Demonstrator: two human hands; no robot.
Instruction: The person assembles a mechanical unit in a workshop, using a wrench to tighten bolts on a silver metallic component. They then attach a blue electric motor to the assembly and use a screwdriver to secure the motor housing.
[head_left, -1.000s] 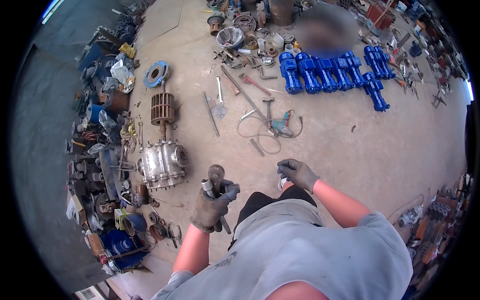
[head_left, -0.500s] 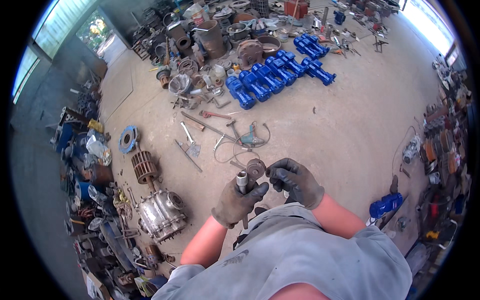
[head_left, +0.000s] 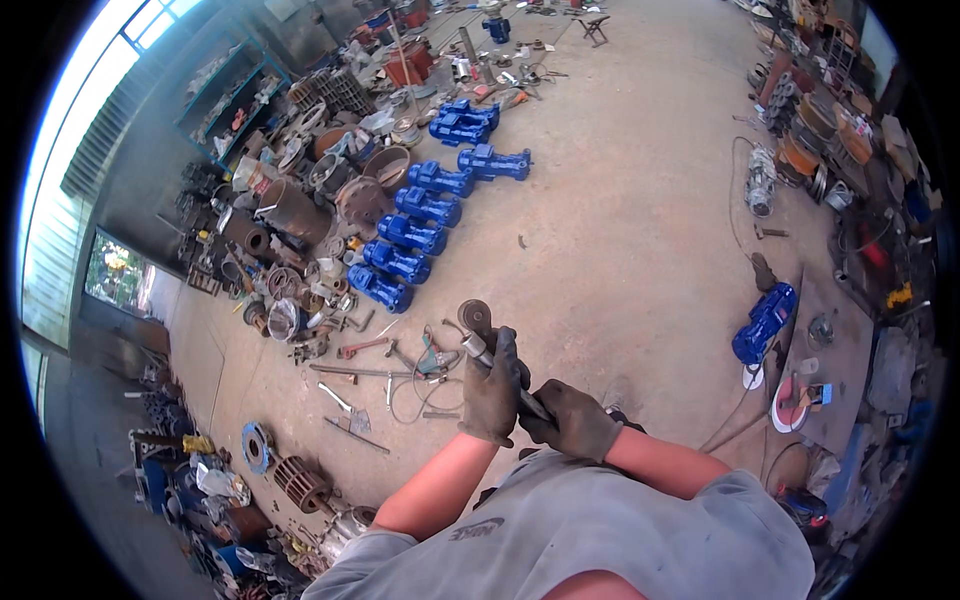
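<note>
Tan concrete floor (head_left: 620, 250) lies below a two-handed hold in front of a grey-shirted torso (head_left: 580, 520).
The dark steel, round-headed ratchet (head_left: 475, 314) is clasped in the grey-gloved left hand (head_left: 490, 390), while the grey-gloved right hand (head_left: 572, 420) wraps a dark metal bar (head_left: 536, 404) below. Smallest, a silver cylindrical socket (head_left: 477, 349) sits in the left hand too, just under the ratchet's head; with both pieces sharing one grip, a loosened finger could let it slip and drop.

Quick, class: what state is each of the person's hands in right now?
Left hand: closed, holding a ratchet wrench and silvery socket.
Right hand: closed on a dark handle end.
</note>
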